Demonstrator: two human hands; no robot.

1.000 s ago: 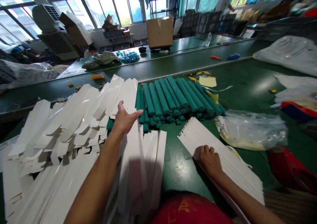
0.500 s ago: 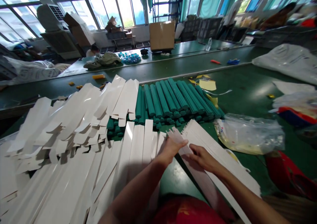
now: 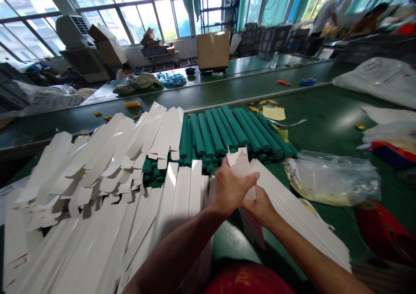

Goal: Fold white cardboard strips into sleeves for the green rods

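Note:
My left hand [image 3: 231,189] and my right hand [image 3: 260,208] are both closed round one long white carton blank [image 3: 240,164], held lifted off the green table with its flapped end pointing away from me. Just right of it lies a stack of flat white blanks [image 3: 302,216]. Beyond the hands lies a pile of teal ribbed rods [image 3: 227,133]. To the left, many formed white cartons [image 3: 107,177] lie fanned out and overlapping.
A clear plastic bag [image 3: 331,177] lies to the right, with red items [image 3: 383,224] near it. Yellow paper scraps [image 3: 273,112] sit behind the rods. A cardboard box [image 3: 212,50] stands on the far table. Other people are at the back right.
My left hand left the white cartons on the left and came over to the flat stack. Both hands took one blank off it and raised it.

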